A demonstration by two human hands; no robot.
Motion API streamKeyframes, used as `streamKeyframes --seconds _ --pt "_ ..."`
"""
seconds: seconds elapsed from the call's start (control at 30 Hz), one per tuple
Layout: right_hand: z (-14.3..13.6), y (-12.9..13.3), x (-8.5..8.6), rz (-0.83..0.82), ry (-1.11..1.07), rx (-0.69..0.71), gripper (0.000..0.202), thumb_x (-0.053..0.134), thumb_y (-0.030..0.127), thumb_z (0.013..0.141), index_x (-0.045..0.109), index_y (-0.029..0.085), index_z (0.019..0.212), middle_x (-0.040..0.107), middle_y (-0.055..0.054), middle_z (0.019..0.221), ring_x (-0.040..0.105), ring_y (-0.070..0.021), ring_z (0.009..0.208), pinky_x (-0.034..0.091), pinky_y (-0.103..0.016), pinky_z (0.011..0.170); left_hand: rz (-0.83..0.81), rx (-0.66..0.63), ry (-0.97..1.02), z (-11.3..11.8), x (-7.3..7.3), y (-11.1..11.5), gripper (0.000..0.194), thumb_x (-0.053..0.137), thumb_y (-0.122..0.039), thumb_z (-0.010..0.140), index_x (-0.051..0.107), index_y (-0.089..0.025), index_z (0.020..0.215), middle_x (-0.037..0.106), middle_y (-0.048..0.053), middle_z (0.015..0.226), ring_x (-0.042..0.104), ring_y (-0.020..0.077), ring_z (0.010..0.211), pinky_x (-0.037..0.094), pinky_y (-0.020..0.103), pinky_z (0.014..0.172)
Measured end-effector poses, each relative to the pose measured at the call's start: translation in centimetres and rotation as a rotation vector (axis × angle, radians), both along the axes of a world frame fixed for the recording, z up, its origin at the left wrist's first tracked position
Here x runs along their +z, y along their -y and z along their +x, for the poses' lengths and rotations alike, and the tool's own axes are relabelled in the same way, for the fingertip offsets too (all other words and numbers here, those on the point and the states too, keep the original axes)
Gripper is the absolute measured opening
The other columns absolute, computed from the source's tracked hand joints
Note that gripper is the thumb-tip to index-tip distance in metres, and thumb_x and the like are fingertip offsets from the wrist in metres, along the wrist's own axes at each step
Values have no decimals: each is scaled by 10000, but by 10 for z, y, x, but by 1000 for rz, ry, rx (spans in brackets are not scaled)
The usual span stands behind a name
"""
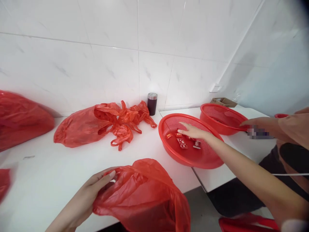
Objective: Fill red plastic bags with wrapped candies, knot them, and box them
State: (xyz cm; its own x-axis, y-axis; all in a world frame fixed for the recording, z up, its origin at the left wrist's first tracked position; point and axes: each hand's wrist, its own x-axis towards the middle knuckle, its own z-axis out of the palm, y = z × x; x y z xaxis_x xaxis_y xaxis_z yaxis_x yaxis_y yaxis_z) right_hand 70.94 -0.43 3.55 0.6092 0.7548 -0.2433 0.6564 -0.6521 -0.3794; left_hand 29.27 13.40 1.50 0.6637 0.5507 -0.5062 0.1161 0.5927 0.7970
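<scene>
My left hand grips the edge of a red plastic bag, its mouth spread wide at the table's front edge. Stretched to the right, my right hand reaches into a red perforated plastic basket. Its fingers are apart, just over a few small red-and-white packets on the basket's bottom. Some packets are partly covered by that hand, and whether it touches them I cannot tell.
Crumpled red plastic bags lie along the wall beside a dark tumbler. A fuller red bag is at far left. On the right, a co-worker's hand is at a second red basket, near a cardboard box.
</scene>
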Motion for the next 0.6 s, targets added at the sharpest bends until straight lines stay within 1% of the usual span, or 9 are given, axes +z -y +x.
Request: streamKeyframes --seconds 0.07,0.13,0.23,0.3,0.33,0.4,0.47,0.53,0.6 --pt "14 -11 -13 -153 -4 -44 878 353 781 827 181 292 1536 197 -149 1584 435 -365 1305 442 -498 951 -26 55 4 4 5 6 243 825 -311 658 753 -174 844 758 72 802 716 213 700 564 246 590" --pt "15 -25 -30 -217 12 -53 937 342 828 787 208 274 1531 181 -192 1577 375 -410 1337 410 -567 954 -39 89 14 7 7 11 245 821 -302 663 747 -174 859 762 75 826 721 223 709 569 256 583" --pt "0 -47 -55 -234 79 -43 966 330 863 753 218 295 1526 160 -216 1568 330 -457 1345 355 -643 956 -53 109 15 10 4 14 273 810 -303 681 742 -177 914 767 84 859 727 238 730 573 269 585" --pt "-13 -56 -70 -220 140 -17 937 345 859 752 222 334 1517 136 -196 1572 301 -481 1345 342 -666 945 -55 103 6 12 0 14 289 805 -301 690 740 -177 943 768 87 856 728 246 736 576 280 597" --pt "-18 -58 -76 -201 173 7 893 348 841 771 235 351 1509 147 -181 1569 302 -482 1340 349 -662 937 -58 98 4 13 -2 14 296 801 -302 695 738 -177 956 768 86 847 728 245 729 576 282 599" --pt "-25 -58 -83 -150 243 70 730 335 742 863 302 349 1477 225 -164 1536 339 -449 1320 372 -624 932 -72 94 12 15 -6 13 301 789 -307 712 735 -179 979 768 81 829 725 231 702 569 273 593" --pt "-26 -54 -84 -101 309 134 539 320 563 961 407 289 1417 322 -176 1475 401 -390 1281 388 -557 942 -89 114 27 16 -10 13 263 779 -298 725 735 -178 954 766 72 814 714 203 659 554 246 568" --pt "-22 -50 -79 -69 352 182 409 364 393 985 511 207 1318 419 -201 1394 482 -335 1205 409 -472 932 -113 152 55 19 -12 12 198 755 -282 746 731 -174 910 762 65 814 708 192 641 554 246 562" --pt "-14 -48 -69 -46 375 210 323 433 298 960 575 155 1213 528 -204 1272 570 -283 1077 441 -386 874 -156 213 91 21 -12 12 139 700 -260 789 725 -170 893 757 65 827 712 200 659 575 276 593"
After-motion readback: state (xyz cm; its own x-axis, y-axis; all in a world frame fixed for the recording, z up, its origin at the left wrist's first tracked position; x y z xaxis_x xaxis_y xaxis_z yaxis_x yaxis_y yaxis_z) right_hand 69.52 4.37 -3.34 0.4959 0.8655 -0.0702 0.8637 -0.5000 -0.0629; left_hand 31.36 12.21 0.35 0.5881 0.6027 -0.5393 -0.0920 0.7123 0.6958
